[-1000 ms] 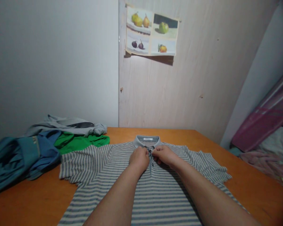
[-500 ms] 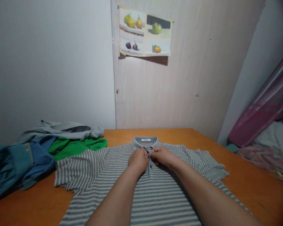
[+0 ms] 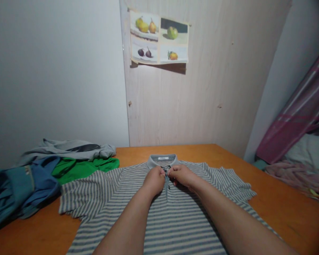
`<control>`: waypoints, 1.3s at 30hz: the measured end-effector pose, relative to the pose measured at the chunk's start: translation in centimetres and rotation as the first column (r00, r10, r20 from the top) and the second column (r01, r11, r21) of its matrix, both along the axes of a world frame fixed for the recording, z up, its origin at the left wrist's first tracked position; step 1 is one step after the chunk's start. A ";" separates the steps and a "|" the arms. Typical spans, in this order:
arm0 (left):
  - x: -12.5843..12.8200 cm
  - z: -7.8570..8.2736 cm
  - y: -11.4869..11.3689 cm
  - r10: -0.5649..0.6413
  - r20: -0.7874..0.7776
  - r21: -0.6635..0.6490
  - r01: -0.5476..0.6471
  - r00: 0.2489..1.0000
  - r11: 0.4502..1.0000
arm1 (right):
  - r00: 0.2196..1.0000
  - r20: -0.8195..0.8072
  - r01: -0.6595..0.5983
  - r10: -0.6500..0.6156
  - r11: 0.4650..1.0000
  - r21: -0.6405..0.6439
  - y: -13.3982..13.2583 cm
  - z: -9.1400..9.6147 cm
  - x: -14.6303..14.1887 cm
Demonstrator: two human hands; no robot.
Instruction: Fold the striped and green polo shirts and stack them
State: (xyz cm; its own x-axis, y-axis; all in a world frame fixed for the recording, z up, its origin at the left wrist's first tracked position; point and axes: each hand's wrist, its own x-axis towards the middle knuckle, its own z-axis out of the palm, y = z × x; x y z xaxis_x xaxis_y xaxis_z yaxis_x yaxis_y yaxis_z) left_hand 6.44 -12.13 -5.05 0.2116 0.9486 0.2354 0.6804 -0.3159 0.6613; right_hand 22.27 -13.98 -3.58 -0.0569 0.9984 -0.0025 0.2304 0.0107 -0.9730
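A grey-and-white striped polo shirt point(image 3: 172, 219) lies spread face up, its short sleeves out to both sides. Its plain grey collar point(image 3: 152, 163) points away from me, with a white label inside the neck. Just below the collar, my left hand point(image 3: 155, 180) pinches one edge of the button placket point(image 3: 166, 189). Close beside it, my right hand point(image 3: 183, 175) has thumb and finger closed on the other edge. A dark button point(image 3: 169, 187) shows below my right fingers. The fingertips cover the upper part of the placket.
The shirt is on an orange-brown table point(image 3: 271, 198). Left of it lie a green garment point(image 3: 82, 169), a grey garment point(image 3: 69, 148) and a blue-teal garment point(image 3: 21, 187). Pink cloth point(image 3: 292, 173) and a magenta curtain point(image 3: 289, 117) are at the right. A fruit print point(image 3: 159, 39) hangs on the wall.
Both hands stay at the placket; my left hand has turned slightly, its fingertips still close to the right hand's. The whole view has shifted a little.
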 end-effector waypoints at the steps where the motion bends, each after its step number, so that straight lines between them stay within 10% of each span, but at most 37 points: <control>1: 0.0 0.0 0.0 -0.007 0.009 0.003 0.007 1.000 1.000 | 1.000 0.002 -0.001 0.001 1.000 0.002 0.0 0.0 0.0; 39: 0.3 0.1 -0.1 0.103 0.360 -0.113 -0.066 0.927 0.991 | 0.987 0.158 0.020 -0.042 0.990 0.141 0.6 -1.5 -0.9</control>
